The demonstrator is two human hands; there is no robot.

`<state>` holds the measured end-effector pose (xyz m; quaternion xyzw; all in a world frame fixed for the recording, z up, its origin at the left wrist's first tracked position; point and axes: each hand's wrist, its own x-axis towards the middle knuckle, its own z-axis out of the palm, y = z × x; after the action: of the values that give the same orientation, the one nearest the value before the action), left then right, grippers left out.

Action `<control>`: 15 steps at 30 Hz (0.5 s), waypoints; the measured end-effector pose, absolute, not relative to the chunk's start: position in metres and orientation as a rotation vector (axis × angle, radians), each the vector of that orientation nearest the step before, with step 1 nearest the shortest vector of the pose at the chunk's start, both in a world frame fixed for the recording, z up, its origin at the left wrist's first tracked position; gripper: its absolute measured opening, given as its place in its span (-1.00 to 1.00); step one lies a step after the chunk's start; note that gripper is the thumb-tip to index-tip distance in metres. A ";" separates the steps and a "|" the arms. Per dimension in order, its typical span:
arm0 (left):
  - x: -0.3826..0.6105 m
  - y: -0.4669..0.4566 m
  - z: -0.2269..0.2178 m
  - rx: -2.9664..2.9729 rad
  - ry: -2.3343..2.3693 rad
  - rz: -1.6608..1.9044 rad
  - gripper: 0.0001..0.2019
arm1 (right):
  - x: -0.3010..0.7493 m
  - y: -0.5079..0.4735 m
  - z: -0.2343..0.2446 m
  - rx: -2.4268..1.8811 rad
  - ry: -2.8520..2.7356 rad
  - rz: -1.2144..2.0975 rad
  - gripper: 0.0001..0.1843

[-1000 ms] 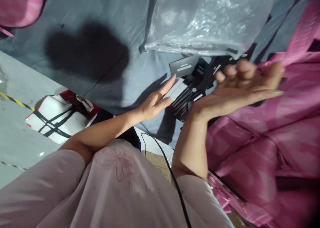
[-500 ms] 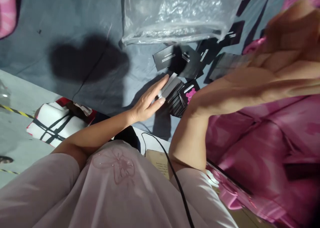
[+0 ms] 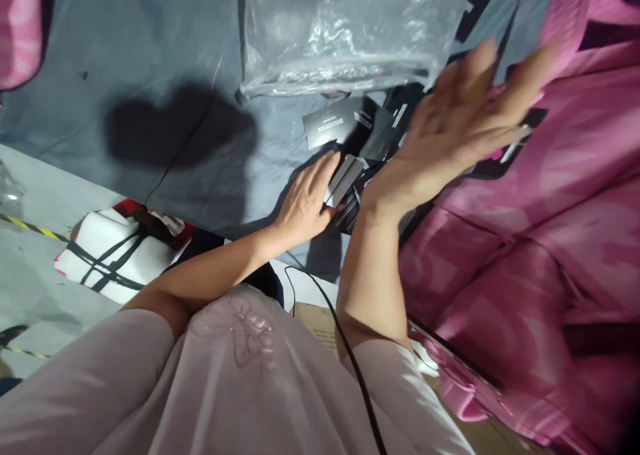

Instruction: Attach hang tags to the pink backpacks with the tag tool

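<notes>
My left hand (image 3: 306, 202) rests on a stack of small black cards (image 3: 349, 180) on the grey cloth (image 3: 150, 62), its fingers curled over the stack's near edge. My right hand (image 3: 463, 125) hovers above the scattered black cards (image 3: 345, 120), palm up, fingers stretched and spread, blurred by motion, nothing in it. More loose black cards lie under and behind that hand. A pile of pink patterned fabric (image 3: 540, 242) fills the right side, beside my right forearm.
A crumpled clear plastic bag (image 3: 345, 32) lies at the top centre on the grey cloth. A white package with black straps (image 3: 107, 252) sits at the lower left on the floor. A black cable (image 3: 350, 362) runs down over my lap, near a cardboard piece (image 3: 313, 318).
My left hand has slid forward and closed onto the card stack. My right hand swung out to the right, then back over the scattered cards, fingers opening wider.
</notes>
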<state>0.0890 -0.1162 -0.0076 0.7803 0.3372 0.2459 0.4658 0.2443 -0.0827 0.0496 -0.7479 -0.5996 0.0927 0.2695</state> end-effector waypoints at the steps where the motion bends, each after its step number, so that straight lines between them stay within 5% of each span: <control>1: 0.090 -0.114 -0.007 1.889 0.872 0.618 -0.32 | 0.239 -0.089 0.048 -1.946 -1.438 0.213 0.15; 3: 0.084 -0.105 -0.002 1.817 0.887 0.655 -0.45 | 0.229 -0.102 0.047 -1.736 -1.077 0.286 -0.23; 5: 0.069 -0.087 0.009 1.690 0.846 0.658 -0.52 | 0.220 -0.110 0.047 -1.617 -0.923 0.457 -0.40; 9: 0.041 -0.050 0.040 1.388 0.754 0.600 -0.53 | 0.200 -0.114 0.046 -1.764 -1.047 0.709 -0.34; 15: 0.045 -0.051 0.056 1.074 0.973 0.806 -0.57 | 0.161 -0.117 0.047 -1.869 -1.015 0.479 -0.42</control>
<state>0.0452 -0.0514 0.0558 0.4776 0.4326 0.3582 0.6756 0.1606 -0.1168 0.0470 -0.7602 -0.4127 0.1950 0.4623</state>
